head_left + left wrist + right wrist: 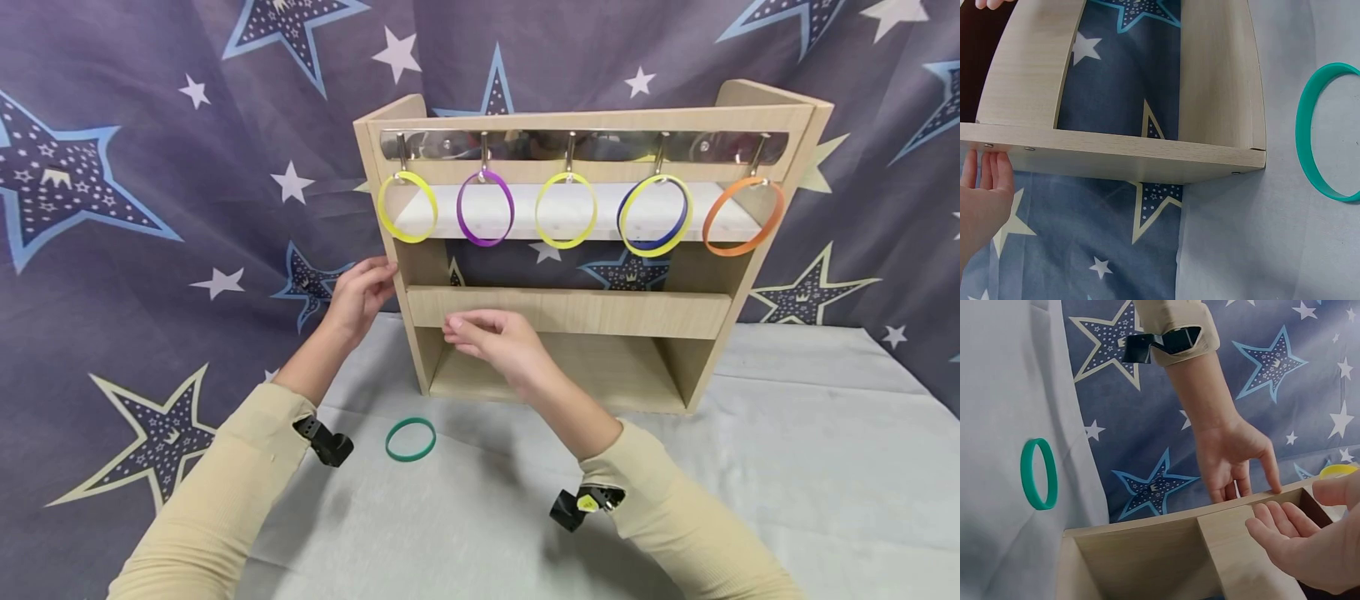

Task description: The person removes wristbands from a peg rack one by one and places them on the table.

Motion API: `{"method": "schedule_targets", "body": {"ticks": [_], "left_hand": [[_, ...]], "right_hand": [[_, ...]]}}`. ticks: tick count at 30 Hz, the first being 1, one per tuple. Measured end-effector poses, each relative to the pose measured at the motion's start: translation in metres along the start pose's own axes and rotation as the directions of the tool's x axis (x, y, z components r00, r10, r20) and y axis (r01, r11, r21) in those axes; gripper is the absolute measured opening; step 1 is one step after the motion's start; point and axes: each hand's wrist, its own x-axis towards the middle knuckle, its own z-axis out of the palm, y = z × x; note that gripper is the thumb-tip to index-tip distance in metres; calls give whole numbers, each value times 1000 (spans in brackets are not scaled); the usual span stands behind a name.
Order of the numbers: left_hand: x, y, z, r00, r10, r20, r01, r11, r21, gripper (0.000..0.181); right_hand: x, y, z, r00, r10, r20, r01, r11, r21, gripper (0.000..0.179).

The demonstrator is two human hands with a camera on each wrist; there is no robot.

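My left hand (363, 302) touches the outer side panel of a light wooden shelf unit (570, 312) with straight fingers, its thumb at the panel's front edge in the right wrist view. Before the unit's middle board my right hand (501, 343) hovers, fingers loosely bent and nothing between them; the right wrist view shows its thumb apart from the fingertips. On the cloth in front of the unit lies a green silicone wristband (411, 457), away from both hands. Higher up, yellow, purple, blue and orange wristbands (486, 236) hang from the hooks of a metal rail (525, 147).
A grey-white cloth (817, 467) covers the table. Behind the unit hangs a dark curtain (247, 142) with star prints. A white shelf (517, 221) sits behind the hanging bands, and the unit's lower compartment (600, 367) faces forward.
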Motion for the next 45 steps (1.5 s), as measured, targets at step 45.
{"method": "schedule_targets", "body": {"ticks": [45], "left_hand": [[1, -2, 0, 1000, 9, -3, -9, 1000, -4, 21]], "right_hand": [[-1, -48, 9, 978, -201, -59, 191, 971, -145, 30]]}}
